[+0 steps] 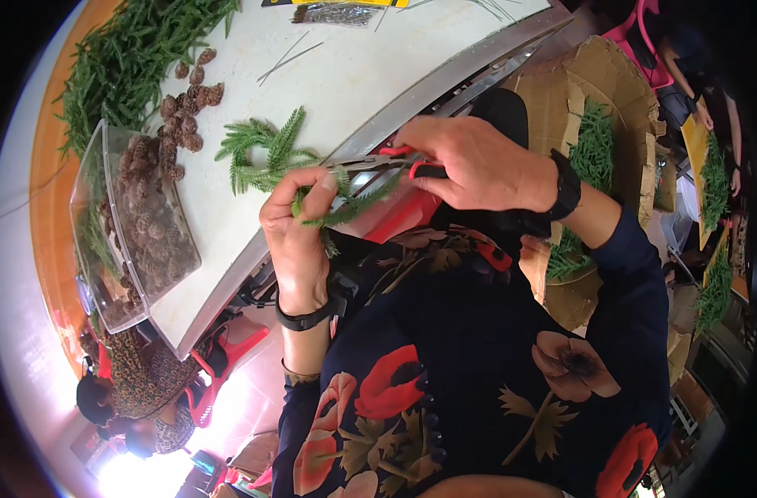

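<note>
My left hand (299,220) pinches an artificial pine sprig (353,207) at the near edge of the white table. My right hand (478,166) is wrapped round the red-and-black handles of a pair of pliers (366,161). The pliers' metal jaws point left and reach the sprig beside my left fingertips; whether they grip it I cannot tell. Just beyond my left hand, more green pine sprigs (262,153) lie curled on the tabletop, partly hidden behind my fingers. They may be joined to the held piece.
Pine cones (179,116) lie loose beside a clear plastic bin (146,224) of cones. A heap of greenery (138,58) covers the far left. Thin wires (289,62) lie on the white table (378,75). On the right stands a cardboard box (552,83) with greenery. Other people work nearby.
</note>
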{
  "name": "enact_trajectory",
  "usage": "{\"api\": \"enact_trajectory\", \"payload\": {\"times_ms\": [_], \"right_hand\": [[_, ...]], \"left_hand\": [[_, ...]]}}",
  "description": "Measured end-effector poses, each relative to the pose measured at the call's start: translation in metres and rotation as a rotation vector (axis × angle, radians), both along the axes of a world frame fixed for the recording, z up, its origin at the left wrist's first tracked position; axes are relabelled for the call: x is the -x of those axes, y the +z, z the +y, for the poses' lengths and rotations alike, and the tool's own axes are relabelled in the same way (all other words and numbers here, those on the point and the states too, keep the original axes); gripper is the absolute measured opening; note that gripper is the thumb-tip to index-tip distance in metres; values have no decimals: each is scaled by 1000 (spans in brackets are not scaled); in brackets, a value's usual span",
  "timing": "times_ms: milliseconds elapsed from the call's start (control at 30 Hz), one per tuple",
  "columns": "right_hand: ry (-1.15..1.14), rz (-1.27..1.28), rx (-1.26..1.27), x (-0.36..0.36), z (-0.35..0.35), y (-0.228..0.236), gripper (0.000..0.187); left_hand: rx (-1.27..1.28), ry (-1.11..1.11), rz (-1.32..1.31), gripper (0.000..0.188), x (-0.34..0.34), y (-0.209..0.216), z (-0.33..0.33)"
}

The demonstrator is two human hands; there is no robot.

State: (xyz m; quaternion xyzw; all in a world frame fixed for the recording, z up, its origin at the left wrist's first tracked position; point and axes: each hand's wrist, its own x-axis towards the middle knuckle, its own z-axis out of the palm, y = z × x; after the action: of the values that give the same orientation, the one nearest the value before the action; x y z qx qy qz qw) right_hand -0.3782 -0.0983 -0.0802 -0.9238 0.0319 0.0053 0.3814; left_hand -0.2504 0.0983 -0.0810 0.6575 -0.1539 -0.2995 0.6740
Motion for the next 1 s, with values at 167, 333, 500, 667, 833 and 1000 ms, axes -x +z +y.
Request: {"api": "enact_trajectory", "payload": {"times_ms": [167,333,500,667,833,1000], "right_hand": [[60,-345,102,-9,-21,-6,50],[127,-458,96,-17,-24,-7,59],[177,-482,53,-20,-23,-6,61],[177,-531,33,-21,-23,-9,56],[161,-583,46,-19,-24,-11,47],[85,-419,26,-6,-19,-18,38]], "left_hand": [[198,-107,444,16,-10,-5,5],[370,-175,820,17,-4,-4,3],[443,-199,1039,16,-5,-11,4],[543,-395,1149,14,0,-6,0],[466,-432,1193,15,4,-12,2],[309,-289,791,15,-8,-6,-1]]}}
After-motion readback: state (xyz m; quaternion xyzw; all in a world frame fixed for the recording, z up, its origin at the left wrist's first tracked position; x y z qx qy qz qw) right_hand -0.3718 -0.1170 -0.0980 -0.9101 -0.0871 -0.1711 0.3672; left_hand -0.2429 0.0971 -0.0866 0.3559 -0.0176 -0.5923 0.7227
